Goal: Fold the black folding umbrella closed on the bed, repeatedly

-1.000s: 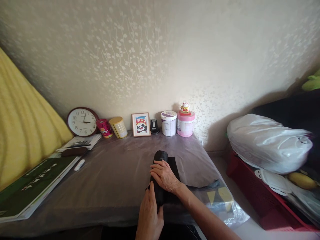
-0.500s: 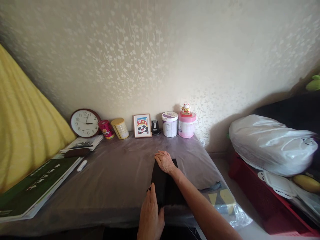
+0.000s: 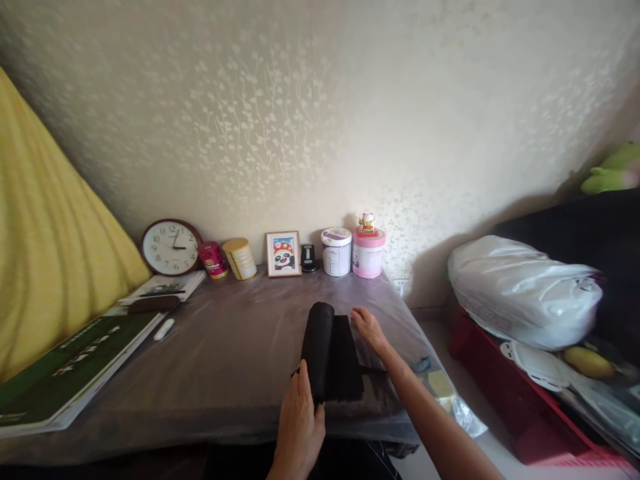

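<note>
A rolled piece of black cloth (image 3: 317, 347) lies lengthwise on the covered table, with a flat black flap (image 3: 345, 363) spread out along its right side. At the near end of the roll, my left hand (image 3: 300, 413) is closed around it, thumb on the right and fingers along the left edge. My right hand (image 3: 367, 327) is just right of the flap's far corner, fingers curled in, with nothing visible in them. A narrow black strip (image 3: 373, 371) runs from the flap toward my right forearm.
Along the wall stand a clock (image 3: 171, 247), a pink tin (image 3: 213, 260), a yellow-lidded can (image 3: 240, 259), a panda picture (image 3: 283, 254) and two tubs, one under a cat figurine (image 3: 367, 225). Left lies a green book (image 3: 75, 373); right, a red crate (image 3: 495, 387) under a white bag (image 3: 525, 290).
My right hand has lifted off the black cloth and moved right, its fingers curling. The cloth's left part now looks rounder and rolled. My left hand keeps its hold at the near end.
</note>
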Demonstrator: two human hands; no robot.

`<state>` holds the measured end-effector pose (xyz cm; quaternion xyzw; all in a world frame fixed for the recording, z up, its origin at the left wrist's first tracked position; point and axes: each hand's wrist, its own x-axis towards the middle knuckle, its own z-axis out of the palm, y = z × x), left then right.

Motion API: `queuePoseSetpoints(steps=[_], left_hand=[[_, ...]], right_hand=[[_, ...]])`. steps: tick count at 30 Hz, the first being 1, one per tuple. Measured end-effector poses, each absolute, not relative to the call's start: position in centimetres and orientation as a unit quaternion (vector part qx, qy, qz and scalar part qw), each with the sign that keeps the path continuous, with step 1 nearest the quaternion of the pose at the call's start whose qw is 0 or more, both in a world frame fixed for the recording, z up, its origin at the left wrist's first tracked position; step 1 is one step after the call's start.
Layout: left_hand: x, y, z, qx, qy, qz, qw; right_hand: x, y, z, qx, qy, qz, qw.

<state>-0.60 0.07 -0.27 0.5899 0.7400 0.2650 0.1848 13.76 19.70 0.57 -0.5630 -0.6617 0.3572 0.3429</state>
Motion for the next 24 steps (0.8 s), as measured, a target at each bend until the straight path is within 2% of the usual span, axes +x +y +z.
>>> queuePoseSetpoints(steps=[5,10,17,24], left_hand=[[-0.7,0.0,-0.3,0.592,0.74,0.26,0.184],[-0.8,0.0,-0.2,0.593,0.735,0.275,0.18],[-0.9,0.0,0.0,0.595,0.739,0.255,0.186],[-1.1,0.1,-0.6,0.596,0.73,0.266,0.202]], right_hand=[[14.1,17.8,0.8,-0.531,-0.622,0.464,0.34],[13.1,16.5,1.6,-0.495,-0.625,0.507,0.327],[12.0,16.3,1.9,-0.492,-0.677,0.463,0.292],[12.0,15.6,3.3,-0.503,-0.715,0.38,0.303]])
